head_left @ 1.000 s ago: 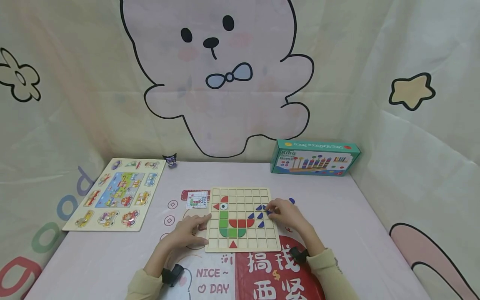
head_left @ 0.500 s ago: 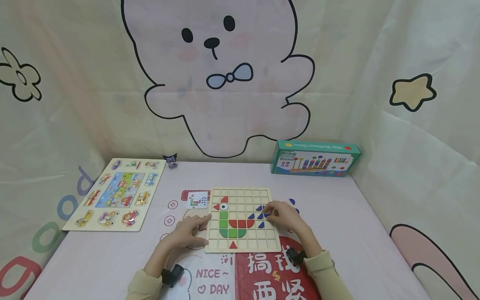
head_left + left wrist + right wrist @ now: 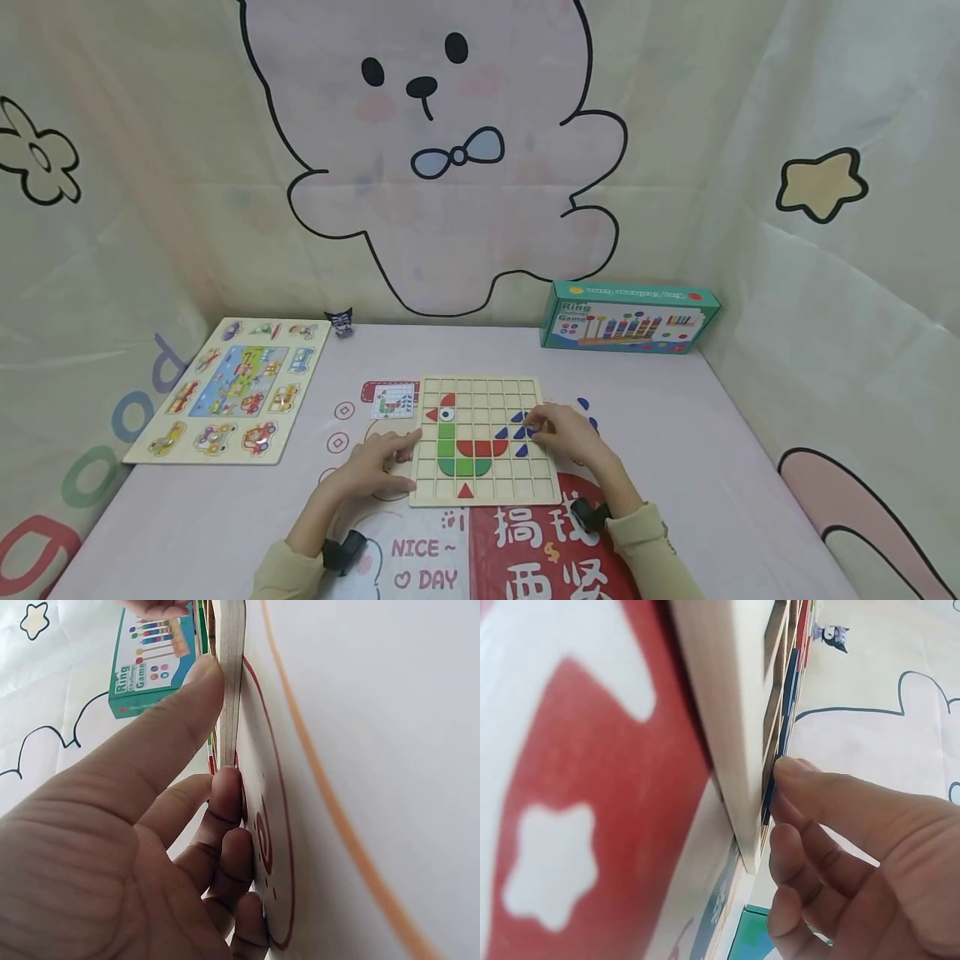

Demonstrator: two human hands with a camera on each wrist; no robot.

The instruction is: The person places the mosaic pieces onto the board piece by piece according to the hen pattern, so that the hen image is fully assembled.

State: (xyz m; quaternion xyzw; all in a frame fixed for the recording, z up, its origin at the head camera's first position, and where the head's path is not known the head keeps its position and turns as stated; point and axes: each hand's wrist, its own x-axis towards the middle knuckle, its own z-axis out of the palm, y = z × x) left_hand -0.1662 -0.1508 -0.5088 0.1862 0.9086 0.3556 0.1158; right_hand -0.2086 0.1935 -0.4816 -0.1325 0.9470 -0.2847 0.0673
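Note:
A square wooden grid board (image 3: 517, 487) lies on the table, bearing a bird shape of green squares (image 3: 447, 431), red pieces (image 3: 482, 448) and a round eye piece (image 3: 447, 413). Along the board's left edge, my left hand (image 3: 371, 462) rests its thumb and index finger, spread apart. Over the right side, my right hand (image 3: 566, 432) pinches a small blue triangle piece (image 3: 768, 804) between thumb and fingers, at the board's surface. Several blue triangles (image 3: 502, 432) sit in nearby cells. A red triangle (image 3: 465, 491) lies at the bottom.
Loose blue pieces (image 3: 583, 403) lie right of the board, partly behind my right hand. A pattern card (image 3: 393, 401) is at its upper left. A picture puzzle (image 3: 300, 425) lies far left, beside a small figurine (image 3: 341, 322). A green game box (image 3: 630, 317) stands back right.
My right hand has shifted slightly left and down over the blue pieces, uncovering more loose blue pieces beyond it. My left hand stays at the board's left edge.

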